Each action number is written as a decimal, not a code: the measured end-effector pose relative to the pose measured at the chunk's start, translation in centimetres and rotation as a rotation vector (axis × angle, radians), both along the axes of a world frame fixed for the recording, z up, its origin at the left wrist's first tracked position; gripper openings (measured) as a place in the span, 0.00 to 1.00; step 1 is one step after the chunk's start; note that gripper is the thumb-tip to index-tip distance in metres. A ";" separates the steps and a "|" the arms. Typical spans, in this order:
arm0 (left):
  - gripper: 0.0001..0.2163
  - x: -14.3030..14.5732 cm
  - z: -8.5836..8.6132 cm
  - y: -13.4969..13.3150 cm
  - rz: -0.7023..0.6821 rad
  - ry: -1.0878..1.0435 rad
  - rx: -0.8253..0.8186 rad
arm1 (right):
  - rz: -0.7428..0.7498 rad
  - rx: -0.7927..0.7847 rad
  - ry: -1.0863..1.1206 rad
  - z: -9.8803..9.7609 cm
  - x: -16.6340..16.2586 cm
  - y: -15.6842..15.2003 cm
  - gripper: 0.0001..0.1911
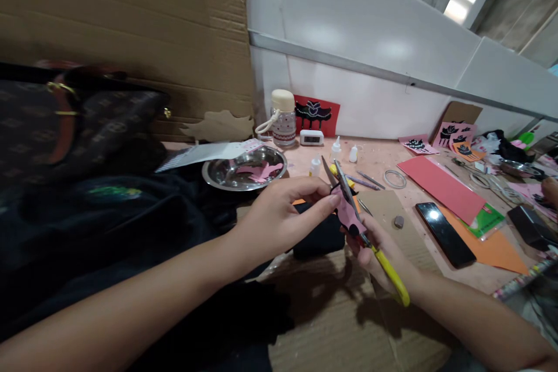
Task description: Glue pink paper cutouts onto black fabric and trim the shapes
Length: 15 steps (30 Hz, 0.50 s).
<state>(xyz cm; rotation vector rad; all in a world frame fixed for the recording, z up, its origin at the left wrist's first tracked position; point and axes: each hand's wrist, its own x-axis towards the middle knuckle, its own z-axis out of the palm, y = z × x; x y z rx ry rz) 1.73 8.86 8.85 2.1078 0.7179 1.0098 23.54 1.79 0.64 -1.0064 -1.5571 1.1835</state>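
My right hand (377, 247) is wrapped round a pair of scissors (392, 276) with yellow handles. Their blades are apart and point up and away from me. A small pink and black paper cutout (346, 213) lies between and against the blades. Thumb and fingers of my left hand (300, 197) pinch its upper end, close to the blades. Beneath both hands is a sheet of brown cardboard (322, 325), with a dark piece of cloth or felt (320, 235) lying behind the left wrist.
A steel bowl (209, 177) with pink paper scraps stands left of centre. Farther back are a bottle (283, 119), glue bottles (335, 150) and a small clock (311, 138). On the right lie a phone (444, 234) and red paper (440, 186). A patterned bag (26, 122) is at left.
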 end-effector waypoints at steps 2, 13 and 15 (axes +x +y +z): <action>0.16 0.0 0.0 0.0 0.000 0.002 -0.002 | -0.008 -0.001 -0.006 -0.1 0.0 0.0 0.30; 0.15 -0.5 0.9 0.2 -0.002 0.032 0.049 | 0.038 0.014 0.022 0.3 -0.3 0.1 0.27; 0.15 -0.7 1.1 0.3 0.008 0.031 0.074 | 0.048 -0.003 0.019 0.4 -0.4 0.0 0.27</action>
